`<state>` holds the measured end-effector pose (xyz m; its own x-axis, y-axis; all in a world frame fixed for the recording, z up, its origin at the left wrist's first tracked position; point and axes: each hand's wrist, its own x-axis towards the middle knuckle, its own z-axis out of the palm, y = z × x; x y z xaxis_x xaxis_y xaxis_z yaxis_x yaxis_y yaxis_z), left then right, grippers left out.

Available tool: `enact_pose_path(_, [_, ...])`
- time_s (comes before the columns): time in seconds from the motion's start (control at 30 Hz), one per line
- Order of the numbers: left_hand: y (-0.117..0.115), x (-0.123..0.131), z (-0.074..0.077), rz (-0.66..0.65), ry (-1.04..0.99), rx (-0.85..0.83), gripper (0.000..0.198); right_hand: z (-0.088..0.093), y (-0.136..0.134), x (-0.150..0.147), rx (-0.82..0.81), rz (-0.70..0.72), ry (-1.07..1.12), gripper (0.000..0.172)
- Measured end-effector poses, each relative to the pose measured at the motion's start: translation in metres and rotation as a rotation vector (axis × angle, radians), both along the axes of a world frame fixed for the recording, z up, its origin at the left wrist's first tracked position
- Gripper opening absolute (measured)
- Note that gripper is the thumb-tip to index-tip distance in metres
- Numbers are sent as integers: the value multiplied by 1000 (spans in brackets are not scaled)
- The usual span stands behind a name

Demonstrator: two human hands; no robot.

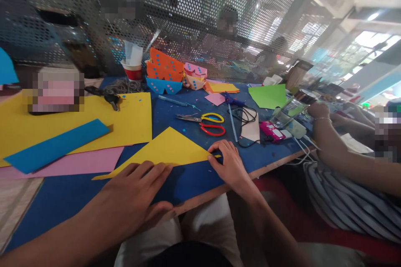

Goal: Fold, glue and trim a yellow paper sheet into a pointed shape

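A yellow sheet of paper (pixel 172 149), folded into a triangle, lies on the blue tabletop near its front edge. My left hand (pixel 134 190) rests on the lower fold with its fingers stretched out flat. At the triangle's right corner, my right hand (pixel 230 166) pinches the paper between thumb and fingers, and a small yellow tip shows past them. Just beyond the triangle lie scissors (pixel 202 119) with one yellow and one red handle, blades pointing left.
Left are large yellow paper (pixel 131 119), a blue strip (pixel 59 146), pink paper (pixel 84 162) and keys (pixel 112 100). Behind stand a paper cup (pixel 133 71) and orange cutouts (pixel 166 66). Rightward are green paper (pixel 269 96), a black cord (pixel 247 119) and a co-worker's arm (pixel 341 154).
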<state>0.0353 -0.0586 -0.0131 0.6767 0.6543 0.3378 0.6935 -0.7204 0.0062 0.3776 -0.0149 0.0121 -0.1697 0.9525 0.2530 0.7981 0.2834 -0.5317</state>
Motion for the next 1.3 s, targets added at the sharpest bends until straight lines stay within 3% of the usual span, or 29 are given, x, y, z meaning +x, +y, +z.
enact_pose_path(0.2, [-3,-17,6,2,28,-26,63,-2,0,1,18,5,-7,21])
enact_pose_path(0.5, [-8,-19,12,18,37,62,71,-3,0,3,15,5,-4,20])
enact_pose_path(0.7, [-14,-24,5,87,0,-47,77,-5,-1,3,30,4,2,20])
enact_pose_path(0.83, [-19,-25,2,113,-26,38,78,-6,-1,4,41,11,5,19])
enact_pose_path(1.0, [-21,-24,8,92,-5,83,77,-6,0,5,42,17,-4,21])
enact_pose_path(1.13, [-28,-30,5,151,-2,100,77,-6,-1,5,50,15,-3,19])
enact_pose_path(1.3, [-42,-50,0,296,19,-36,76,-8,-1,4,83,7,-11,21])
